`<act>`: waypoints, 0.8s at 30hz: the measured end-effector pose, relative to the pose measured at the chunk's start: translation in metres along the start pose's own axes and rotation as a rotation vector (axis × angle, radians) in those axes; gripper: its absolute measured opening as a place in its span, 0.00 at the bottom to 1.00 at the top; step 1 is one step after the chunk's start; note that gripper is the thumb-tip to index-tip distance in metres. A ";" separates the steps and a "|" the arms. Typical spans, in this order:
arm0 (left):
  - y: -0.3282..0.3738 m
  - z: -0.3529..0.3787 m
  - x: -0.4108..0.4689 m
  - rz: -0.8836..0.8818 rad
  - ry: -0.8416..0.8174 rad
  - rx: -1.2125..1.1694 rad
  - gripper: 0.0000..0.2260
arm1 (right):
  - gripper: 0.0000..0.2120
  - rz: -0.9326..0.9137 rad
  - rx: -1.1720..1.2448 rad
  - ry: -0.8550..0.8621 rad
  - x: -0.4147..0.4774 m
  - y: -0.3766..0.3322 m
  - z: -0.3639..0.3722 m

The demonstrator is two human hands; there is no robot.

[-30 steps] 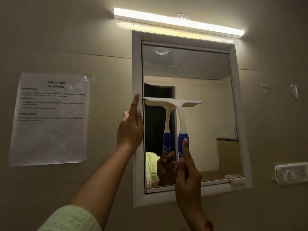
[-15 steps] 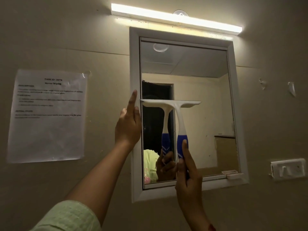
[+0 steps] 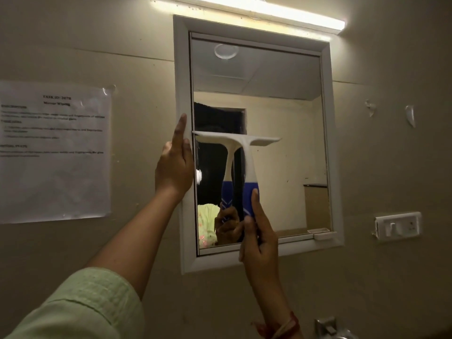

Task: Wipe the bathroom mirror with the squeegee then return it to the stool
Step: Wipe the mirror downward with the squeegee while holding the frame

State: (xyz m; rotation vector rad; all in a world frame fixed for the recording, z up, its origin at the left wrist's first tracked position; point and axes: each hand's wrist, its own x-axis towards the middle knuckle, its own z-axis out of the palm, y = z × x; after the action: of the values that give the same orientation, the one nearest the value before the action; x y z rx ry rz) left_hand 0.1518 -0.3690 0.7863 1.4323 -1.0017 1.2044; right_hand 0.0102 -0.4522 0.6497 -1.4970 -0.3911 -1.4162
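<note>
A white-framed bathroom mirror (image 3: 281, 118) hangs on the beige wall. My right hand (image 3: 259, 243) grips the blue handle of a white squeegee (image 3: 248, 157), thumb up along the handle. Its horizontal blade lies against the glass at about mid-height, reaching the mirror's left edge. My left hand (image 3: 175, 160) rests flat on the left side of the mirror frame, index finger pointing up, holding nothing. The glass reflects the squeegee and my gripping hand. The stool is out of sight.
A tube light (image 3: 256, 11) runs above the mirror. A printed sheet (image 3: 53, 152) is taped to the wall at left. A white switch plate (image 3: 398, 225) sits at right, a small tray (image 3: 324, 234) on the frame's lower right corner, and a metal fitting (image 3: 327, 326) below.
The squeegee has slid slightly down the glass with my right hand. The view has tilted a little lower. My left hand stays on the frame.
</note>
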 end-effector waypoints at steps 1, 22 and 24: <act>0.000 0.000 0.000 -0.001 0.000 0.000 0.21 | 0.20 0.000 0.028 -0.007 0.004 -0.004 0.001; -0.001 0.000 0.001 -0.014 -0.013 0.011 0.20 | 0.19 0.061 0.170 -0.079 0.054 -0.040 -0.007; -0.002 0.001 0.002 -0.008 -0.006 0.007 0.20 | 0.19 0.059 0.152 -0.029 0.060 -0.040 -0.011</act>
State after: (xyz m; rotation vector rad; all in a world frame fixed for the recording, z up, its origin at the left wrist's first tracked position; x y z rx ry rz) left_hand 0.1539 -0.3693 0.7877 1.4453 -0.9957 1.1997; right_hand -0.0112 -0.4658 0.7178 -1.3962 -0.4589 -1.2903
